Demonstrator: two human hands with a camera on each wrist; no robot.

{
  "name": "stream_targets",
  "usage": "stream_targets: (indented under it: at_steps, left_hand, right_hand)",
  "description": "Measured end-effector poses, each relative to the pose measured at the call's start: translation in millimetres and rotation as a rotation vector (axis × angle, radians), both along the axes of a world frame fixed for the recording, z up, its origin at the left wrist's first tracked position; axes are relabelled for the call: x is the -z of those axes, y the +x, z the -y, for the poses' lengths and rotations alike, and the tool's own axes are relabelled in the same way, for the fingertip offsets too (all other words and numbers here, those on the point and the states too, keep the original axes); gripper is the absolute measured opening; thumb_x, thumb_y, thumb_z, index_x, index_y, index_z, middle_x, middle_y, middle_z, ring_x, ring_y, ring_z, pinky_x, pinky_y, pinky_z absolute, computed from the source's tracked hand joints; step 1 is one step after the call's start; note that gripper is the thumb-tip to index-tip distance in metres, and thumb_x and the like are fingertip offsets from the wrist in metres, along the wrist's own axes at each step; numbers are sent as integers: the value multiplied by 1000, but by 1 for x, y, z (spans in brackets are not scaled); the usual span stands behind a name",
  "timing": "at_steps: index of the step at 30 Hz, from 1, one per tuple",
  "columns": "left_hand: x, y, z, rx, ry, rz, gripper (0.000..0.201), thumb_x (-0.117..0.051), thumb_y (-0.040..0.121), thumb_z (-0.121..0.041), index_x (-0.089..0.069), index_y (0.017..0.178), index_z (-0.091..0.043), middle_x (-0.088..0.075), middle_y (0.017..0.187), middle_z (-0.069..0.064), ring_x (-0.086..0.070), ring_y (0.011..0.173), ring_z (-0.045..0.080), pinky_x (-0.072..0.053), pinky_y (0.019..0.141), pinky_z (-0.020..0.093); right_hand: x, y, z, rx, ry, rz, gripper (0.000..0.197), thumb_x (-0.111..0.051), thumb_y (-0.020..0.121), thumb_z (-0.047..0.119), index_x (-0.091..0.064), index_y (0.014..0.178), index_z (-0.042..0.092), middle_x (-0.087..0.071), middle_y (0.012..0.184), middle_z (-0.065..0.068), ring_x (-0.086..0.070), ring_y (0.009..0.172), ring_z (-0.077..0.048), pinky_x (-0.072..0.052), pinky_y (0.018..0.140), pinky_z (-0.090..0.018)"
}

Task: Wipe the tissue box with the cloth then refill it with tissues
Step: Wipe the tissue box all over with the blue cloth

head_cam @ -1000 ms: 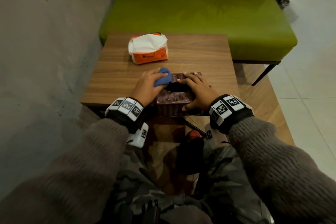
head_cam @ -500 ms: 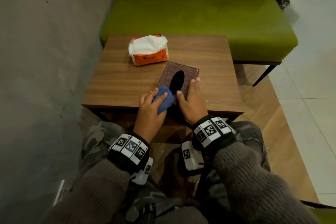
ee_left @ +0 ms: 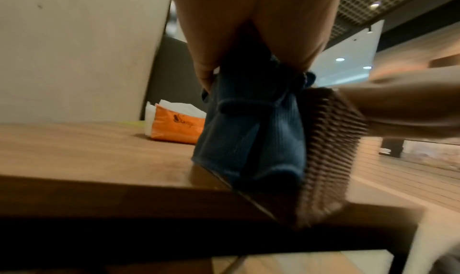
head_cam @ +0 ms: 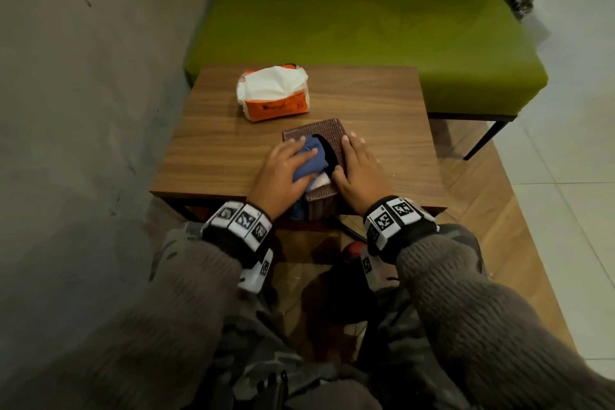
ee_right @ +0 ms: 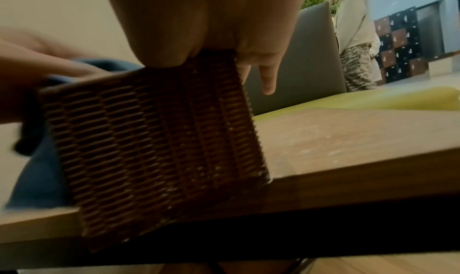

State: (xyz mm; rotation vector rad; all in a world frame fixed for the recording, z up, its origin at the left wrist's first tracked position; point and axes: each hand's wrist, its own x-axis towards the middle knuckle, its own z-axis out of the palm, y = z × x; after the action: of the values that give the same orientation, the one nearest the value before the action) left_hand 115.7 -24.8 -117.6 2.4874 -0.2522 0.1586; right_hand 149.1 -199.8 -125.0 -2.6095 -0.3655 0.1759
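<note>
The brown woven tissue box lies on the wooden table, its near end over the front edge. My left hand holds the crumpled blue cloth pressed on the box top, left of the dark oval opening. Part of the cloth hangs down the box's left side. My right hand grips the box's right side, thumb on top and fingers along the edge. In the right wrist view the box sits tilted under that hand. An orange tissue pack lies behind the box.
A green bench stands just behind the table, and a grey wall closes off the left. My knees are under the table's front edge. A person stands far off to the right. Bare tabletop shows on both sides of the box.
My left hand has slid the cloth from the box's near end forward over its top. My right hand has moved forward along the box's right side.
</note>
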Motion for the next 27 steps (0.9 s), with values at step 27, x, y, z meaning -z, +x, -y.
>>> stream_targets:
  at_steps: [27]
  left_hand:
    - [6, -28, 29, -218, -153, 49, 46, -64, 81, 1, -58, 126, -4, -48, 138, 21, -40, 130, 36, -29, 108, 38]
  right_hand:
    - [-16, -10, -7, -12, 24, -206, 131, -80, 67, 51, 8, 153, 5, 2, 160, -12, -8, 148, -28, -24, 116, -50]
